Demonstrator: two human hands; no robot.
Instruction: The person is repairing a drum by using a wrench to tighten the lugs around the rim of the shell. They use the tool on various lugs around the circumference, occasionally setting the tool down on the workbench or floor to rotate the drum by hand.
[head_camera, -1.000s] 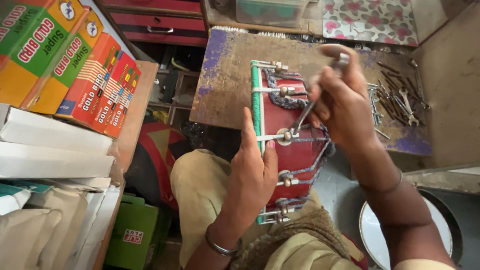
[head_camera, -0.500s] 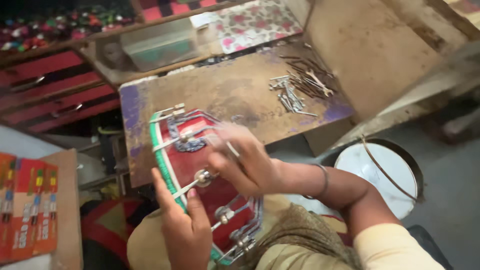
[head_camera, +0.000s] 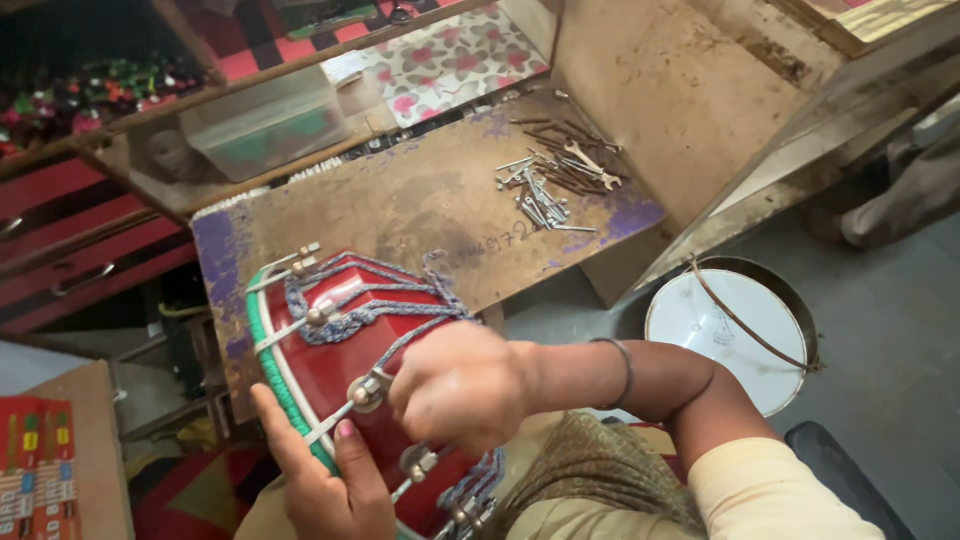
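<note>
A red drum (head_camera: 345, 375) with a green rim, metal tension rods and grey-blue cord lies on my lap, its far end against a worn wooden board (head_camera: 420, 210). My left hand (head_camera: 320, 475) grips the drum's green rim at the near side, fingers wrapped over it. My right hand (head_camera: 462, 385) is closed in a fist over the drum's side, beside a round metal nut (head_camera: 362, 392) on a rod; whatever it holds is hidden inside the fist. A metal bangle sits on my right wrist.
A pile of metal rods, hooks and a wrench (head_camera: 555, 175) lies at the board's far right. A white drumhead in a dark hoop (head_camera: 735, 325) rests on the grey floor. Red drawers (head_camera: 80, 240) stand left, colourful boxes (head_camera: 40, 465) at lower left, a clear plastic box (head_camera: 265, 125) behind.
The view has swung right and back, bringing the floor and white drumhead into sight. My right hand has come down from the drum's far end to its middle rod; my left hand stays on the rim.
</note>
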